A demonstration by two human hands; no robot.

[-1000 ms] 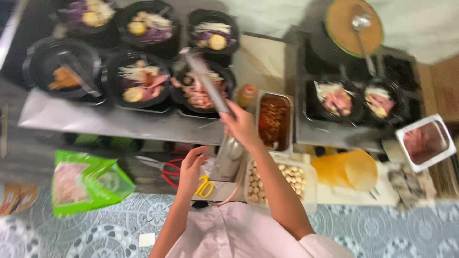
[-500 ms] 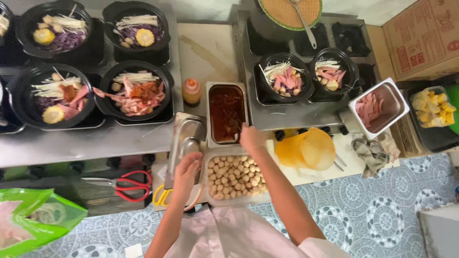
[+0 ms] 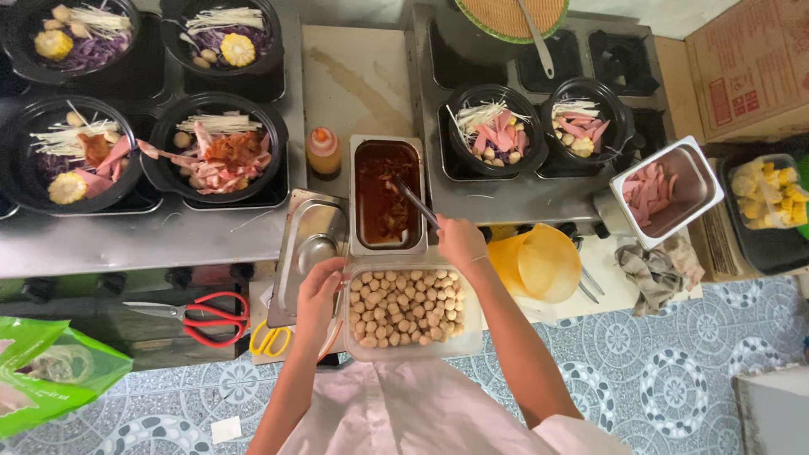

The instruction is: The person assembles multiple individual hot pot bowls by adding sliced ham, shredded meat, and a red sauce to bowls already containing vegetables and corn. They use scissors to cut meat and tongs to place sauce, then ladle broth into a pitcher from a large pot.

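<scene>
- While the person stood over the worktop [image 3: 211,240], the left hand [image 3: 318,286] rested on the left rim of a clear tub of pale round balls [image 3: 408,307], its fingers curled over that edge and closed on it.
- Just left of that hand lay red-handled scissors [image 3: 202,317] and, nearer the tub, yellow-handled scissors [image 3: 270,339]; a green bag [image 3: 52,372] sat at the far left.
- The right hand [image 3: 460,240] was just beyond the tub's far right corner, fingers shut around metal tongs [image 3: 413,202].
- The tongs' tips reached into a steel tray of red-brown sauce [image 3: 386,195], which stood directly behind the tub, touching it.
- A steel lid [image 3: 310,244] lay left of the sauce tray, and a yellow jug [image 3: 539,263] lay on its side to the right.
- An orange-capped bottle [image 3: 323,152] stood beside the sauce tray.
- Farther back, black bowls of sliced meat and mushrooms [image 3: 217,147] sat on the left, and two more [image 3: 495,131] on the burners at right.
- A steel tub of pink slices [image 3: 661,192] stood tilted at the right.
</scene>
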